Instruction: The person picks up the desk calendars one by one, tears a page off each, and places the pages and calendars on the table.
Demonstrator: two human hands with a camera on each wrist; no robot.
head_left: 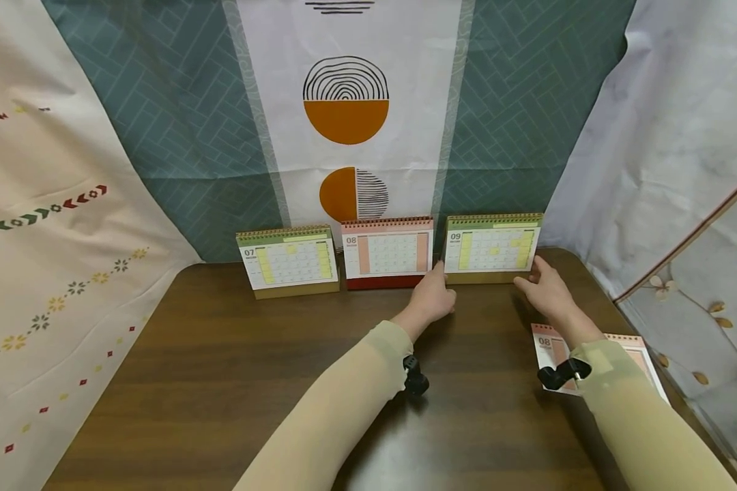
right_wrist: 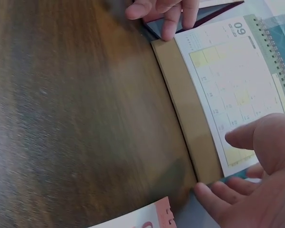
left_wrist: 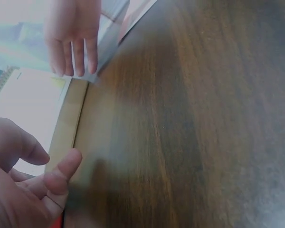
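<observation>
The 09 calendar stands between both grips — left hand and right hand, fingers loose, touching its ends.

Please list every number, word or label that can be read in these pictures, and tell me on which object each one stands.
"07": on the left green-topped standing desk calendar.
"08": on the middle pink-and-red standing desk calendar.
"09": on the right green-topped standing desk calendar, between the left hand and right hand; also readable in the right wrist view.
"08": on the pink calendar lying flat on the brown wooden table.
Small print under the month numbers and all date grids: too small to read.
</observation>
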